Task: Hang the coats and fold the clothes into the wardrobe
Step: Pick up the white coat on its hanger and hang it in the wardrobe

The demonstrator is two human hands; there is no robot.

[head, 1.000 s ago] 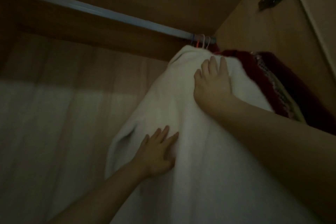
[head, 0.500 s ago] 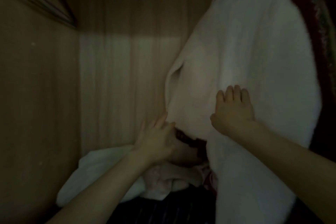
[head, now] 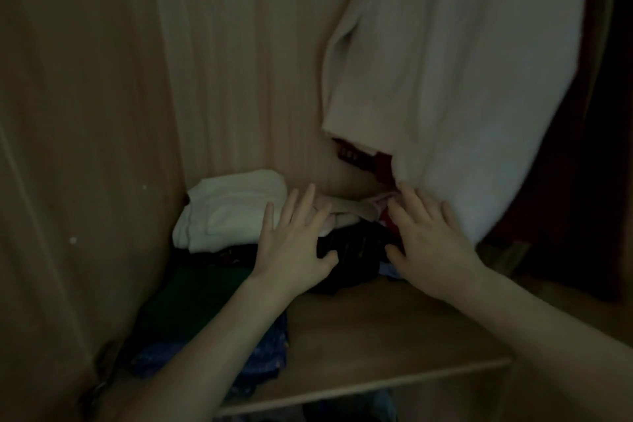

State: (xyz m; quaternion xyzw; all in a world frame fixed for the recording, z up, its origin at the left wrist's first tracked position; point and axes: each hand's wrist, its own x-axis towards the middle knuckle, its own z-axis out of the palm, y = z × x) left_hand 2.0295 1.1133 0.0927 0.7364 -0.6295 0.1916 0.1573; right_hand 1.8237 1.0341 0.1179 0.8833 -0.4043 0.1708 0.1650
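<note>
Fingers (head: 301, 205) now off white coat (head: 455, 79)

No legible txt, labels or nos. (pic too dim)

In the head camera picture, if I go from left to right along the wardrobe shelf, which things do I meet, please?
Folded white garment → left hand → black garment → right hand → hanging white coat.
</note>
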